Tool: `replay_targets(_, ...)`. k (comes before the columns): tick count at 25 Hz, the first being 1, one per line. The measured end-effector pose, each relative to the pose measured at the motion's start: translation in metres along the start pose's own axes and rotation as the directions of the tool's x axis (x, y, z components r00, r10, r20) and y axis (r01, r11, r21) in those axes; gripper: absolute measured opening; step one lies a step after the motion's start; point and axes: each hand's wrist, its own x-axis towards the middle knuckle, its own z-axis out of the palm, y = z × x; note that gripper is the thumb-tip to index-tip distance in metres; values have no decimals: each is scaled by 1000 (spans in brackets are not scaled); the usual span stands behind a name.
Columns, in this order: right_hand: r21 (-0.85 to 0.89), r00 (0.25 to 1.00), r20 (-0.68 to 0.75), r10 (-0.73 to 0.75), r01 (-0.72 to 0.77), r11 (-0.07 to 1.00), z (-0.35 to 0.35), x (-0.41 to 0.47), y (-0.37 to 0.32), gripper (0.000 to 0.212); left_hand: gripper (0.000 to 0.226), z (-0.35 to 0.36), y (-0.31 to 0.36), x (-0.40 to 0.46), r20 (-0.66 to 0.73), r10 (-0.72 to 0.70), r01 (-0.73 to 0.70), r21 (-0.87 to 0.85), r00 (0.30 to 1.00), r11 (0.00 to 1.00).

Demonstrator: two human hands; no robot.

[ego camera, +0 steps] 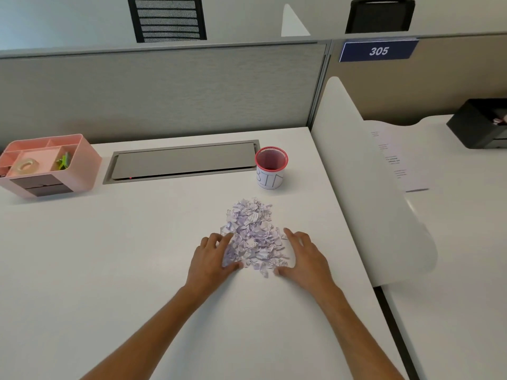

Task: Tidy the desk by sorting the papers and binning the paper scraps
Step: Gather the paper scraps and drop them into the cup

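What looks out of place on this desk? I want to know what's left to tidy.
A loose pile of torn paper scraps lies on the desk between the left hand and right hand, not in the red-rimmed bin beyond.

I'm looking at an office cubicle. A grey fabric partition closes the back of my white desk, and a blue plate reading 305 hangs on the next panel. A curved white divider separates my desk from the neighbouring one, where printed sheets lie. A cable hatch is set into the desktop, a pink organiser holds tape and clips, and black mesh chairs stand beyond the partition.
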Motion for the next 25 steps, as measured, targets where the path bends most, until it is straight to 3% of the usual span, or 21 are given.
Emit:
replay_targets(3,-40,995,-42,-93,92,995,13,10,-30,83,60,-1,18,7,62,12,-9,-57,998,998)
replay_targets(7,-54,967,-145,-210,205,977,22,16,-57,41,44,-2,36,17,63,25,-14,-165,998,986)
replay_targets(12,-21,940,-212,-267,269,963,16,22,-59,16,21,-3,41,26,8,-25,26,-249,1000,968)
replay_targets(18,206,962,-259,-84,140,969,-4,30,-46,15,15,-14,39,33,-87,-131,85,-403,988,911)
replay_targets(23,410,904,-428,13,181,894,-63,73,-54,11,18,-30,37,51,-135,-124,59,-407,983,912)
replay_targets(25,404,882,-471,27,188,895,-85,99,-59,14,19,-33,38,58,-136,-120,55,-407,983,912)
